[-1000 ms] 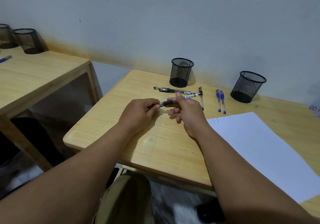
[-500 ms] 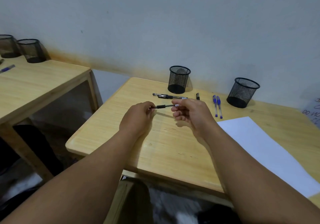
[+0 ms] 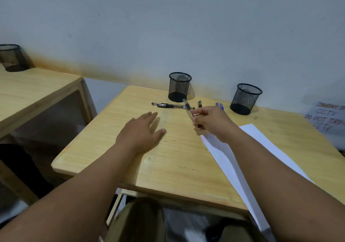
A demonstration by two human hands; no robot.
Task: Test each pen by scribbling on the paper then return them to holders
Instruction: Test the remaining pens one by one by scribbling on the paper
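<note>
My right hand [image 3: 211, 123] grips a black pen [image 3: 187, 106] that tilts up and away, blurred, just left of the white paper [image 3: 220, 154]. My left hand [image 3: 142, 130] lies flat on the wooden table [image 3: 168, 159], fingers spread, holding nothing. Another black pen [image 3: 169, 105] lies across the table beyond my hands. A short black piece [image 3: 200, 103] and the tips of blue pens [image 3: 219, 105] show behind my right hand. Two black mesh holders stand at the back, the left holder [image 3: 179, 87] and the right holder [image 3: 245, 98].
A second wooden table [image 3: 28, 90] stands to the left with another mesh holder [image 3: 11, 57] on it. A handwritten sign [image 3: 326, 119] leans at the right edge. The wall runs close behind the holders.
My left hand has let go of the pen and now rests flat on the table. My right hand has swung the pen upright and moved right to the paper's corner.
</note>
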